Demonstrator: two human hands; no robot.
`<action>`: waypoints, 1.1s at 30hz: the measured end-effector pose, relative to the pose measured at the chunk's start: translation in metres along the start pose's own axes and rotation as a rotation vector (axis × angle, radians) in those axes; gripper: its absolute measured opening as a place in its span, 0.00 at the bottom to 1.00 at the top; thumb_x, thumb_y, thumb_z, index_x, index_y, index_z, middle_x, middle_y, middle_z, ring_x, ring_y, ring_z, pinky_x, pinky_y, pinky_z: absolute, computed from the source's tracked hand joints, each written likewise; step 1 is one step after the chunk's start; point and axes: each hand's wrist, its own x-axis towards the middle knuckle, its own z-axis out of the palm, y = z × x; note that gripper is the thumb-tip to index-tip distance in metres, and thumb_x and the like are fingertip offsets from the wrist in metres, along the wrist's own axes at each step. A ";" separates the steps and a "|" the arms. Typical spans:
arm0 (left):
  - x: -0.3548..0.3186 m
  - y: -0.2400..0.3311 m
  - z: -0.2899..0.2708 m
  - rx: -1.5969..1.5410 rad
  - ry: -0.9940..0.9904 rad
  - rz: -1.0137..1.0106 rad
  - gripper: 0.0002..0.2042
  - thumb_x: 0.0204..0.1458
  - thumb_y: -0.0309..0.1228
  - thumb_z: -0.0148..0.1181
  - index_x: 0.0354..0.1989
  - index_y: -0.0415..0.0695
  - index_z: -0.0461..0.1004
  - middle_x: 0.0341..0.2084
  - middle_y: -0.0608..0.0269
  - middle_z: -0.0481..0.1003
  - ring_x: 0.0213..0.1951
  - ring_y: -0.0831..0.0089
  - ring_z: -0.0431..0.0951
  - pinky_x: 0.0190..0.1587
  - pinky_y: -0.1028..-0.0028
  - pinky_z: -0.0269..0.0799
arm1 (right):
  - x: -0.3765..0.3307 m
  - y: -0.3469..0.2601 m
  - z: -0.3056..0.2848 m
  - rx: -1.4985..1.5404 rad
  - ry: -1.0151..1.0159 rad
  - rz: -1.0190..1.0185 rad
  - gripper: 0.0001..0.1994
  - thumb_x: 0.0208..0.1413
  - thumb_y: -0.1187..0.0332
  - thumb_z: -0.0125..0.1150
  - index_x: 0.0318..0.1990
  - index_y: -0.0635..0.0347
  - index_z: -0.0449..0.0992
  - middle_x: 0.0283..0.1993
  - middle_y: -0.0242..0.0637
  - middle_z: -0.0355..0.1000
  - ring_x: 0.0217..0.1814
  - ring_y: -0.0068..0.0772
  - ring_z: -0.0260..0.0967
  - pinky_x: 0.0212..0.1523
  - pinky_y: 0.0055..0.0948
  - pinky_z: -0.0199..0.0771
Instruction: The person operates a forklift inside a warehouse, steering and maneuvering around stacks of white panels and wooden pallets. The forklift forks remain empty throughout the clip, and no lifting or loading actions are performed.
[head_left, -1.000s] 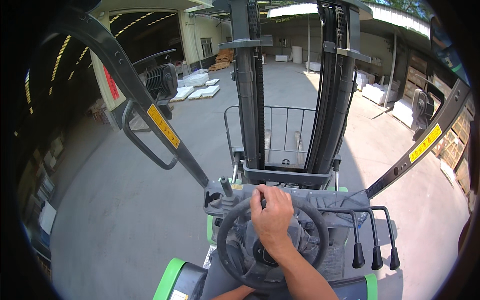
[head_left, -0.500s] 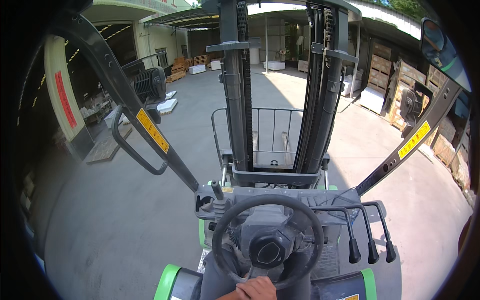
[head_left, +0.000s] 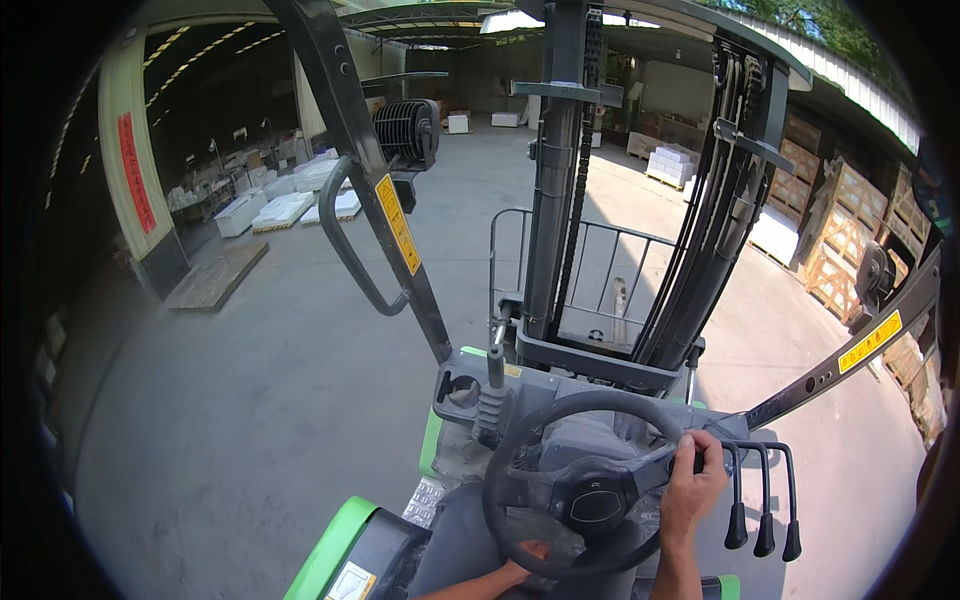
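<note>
A wide concrete floor (head_left: pixel 260 400) is seen spreading to the left and far ahead, with an open warehouse hall and pale stacked slabs (head_left: pixel 285 208) at the far left and wooden crates (head_left: pixel 850 240) stacked along the far right. The middle of the view is filled by the dark forklift mast (head_left: pixel 560 200), standing upright with its chain and hoses, and by a wire load guard (head_left: pixel 600 290) seen behind it. A slanted cab pillar (head_left: pixel 370 190) with a yellow label and a grab handle is seen at the left. Near the viewer, the black steering wheel (head_left: pixel 590 480) is set above the grey dashboard. The right hand (head_left: pixel 692 490) is clenched on the wheel's right rim, at the end of a spoke, just left of three black control levers (head_left: pixel 765 500). The left hand (head_left: pixel 530 565) is seen at the wheel's near rim, mostly hidden behind it; whether it is grasping the rim cannot be told.
</note>
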 end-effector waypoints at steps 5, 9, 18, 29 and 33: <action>-0.020 -0.011 -0.008 -0.026 -0.008 -0.005 0.16 0.59 0.41 0.54 0.28 0.40 0.77 0.17 0.65 0.72 0.20 0.77 0.70 0.23 0.73 0.62 | -0.011 -0.070 0.093 -0.012 -0.097 -0.324 0.04 0.53 0.73 0.63 0.36 0.62 0.77 0.29 0.37 0.74 0.31 0.37 0.70 0.36 0.35 0.68; -0.026 -0.018 -0.012 -0.025 -0.035 -0.020 0.16 0.59 0.42 0.54 0.28 0.41 0.76 0.17 0.66 0.72 0.20 0.77 0.69 0.22 0.73 0.61 | -0.091 -0.096 0.117 0.046 -0.293 -0.551 0.04 0.48 0.75 0.65 0.31 0.57 0.76 0.26 0.34 0.71 0.29 0.38 0.69 0.33 0.35 0.65; -0.028 -0.016 -0.037 -0.026 -0.123 -0.100 0.16 0.60 0.43 0.52 0.27 0.44 0.74 0.18 0.67 0.71 0.17 0.80 0.67 0.17 0.74 0.58 | -0.182 -0.050 -0.051 -0.238 -0.554 -0.380 0.07 0.50 0.74 0.67 0.36 0.60 0.78 0.35 0.40 0.74 0.38 0.46 0.72 0.43 0.42 0.69; -0.013 -0.004 -0.048 -0.040 -0.065 0.003 0.16 0.59 0.41 0.51 0.31 0.41 0.77 0.19 0.64 0.73 0.20 0.74 0.71 0.22 0.71 0.64 | -0.022 -0.043 0.046 -0.047 -0.017 -0.101 0.05 0.60 0.73 0.57 0.38 0.67 0.75 0.30 0.34 0.71 0.33 0.24 0.65 0.37 0.26 0.68; 0.008 0.006 -0.064 -0.065 -0.052 -0.020 0.16 0.59 0.41 0.51 0.31 0.41 0.77 0.19 0.63 0.74 0.21 0.74 0.72 0.23 0.71 0.65 | -0.029 -0.080 0.154 -0.033 -0.089 -0.301 0.03 0.53 0.75 0.61 0.35 0.63 0.77 0.31 0.40 0.74 0.32 0.40 0.71 0.39 0.34 0.69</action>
